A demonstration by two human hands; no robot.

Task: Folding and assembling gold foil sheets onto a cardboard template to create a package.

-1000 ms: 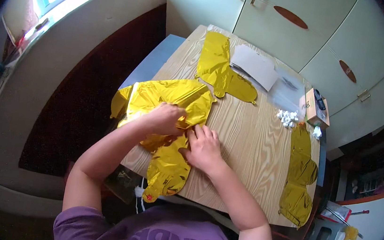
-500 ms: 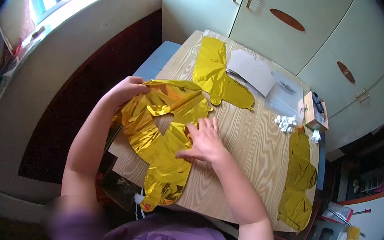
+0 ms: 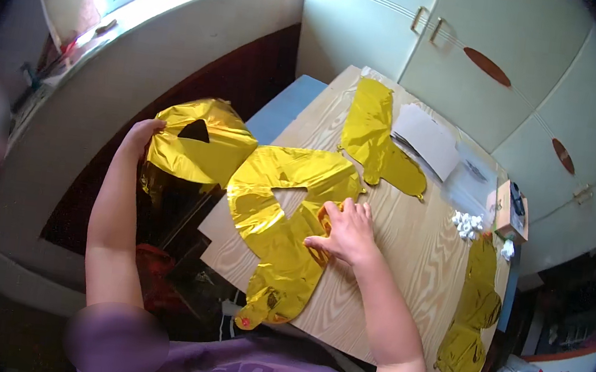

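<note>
Nearest, a flat, crinkled gold foil balloon [image 3: 288, 258] with a triangular hole is lying on the left of the wood-grain table [image 3: 388, 299], the right hand [image 3: 346, 234] open at its right edge, fingers spread. Farther left, the left hand [image 3: 147, 132] is gripping a similar glossy balloon [image 3: 202, 160] by its left edge; the step seems to be separating the two, probably calling for a gentle pinch on thin film. Beyond, a duller, right-angled balloon [image 3: 369, 132] is lying beside white sheets [image 3: 426, 142].
</note>
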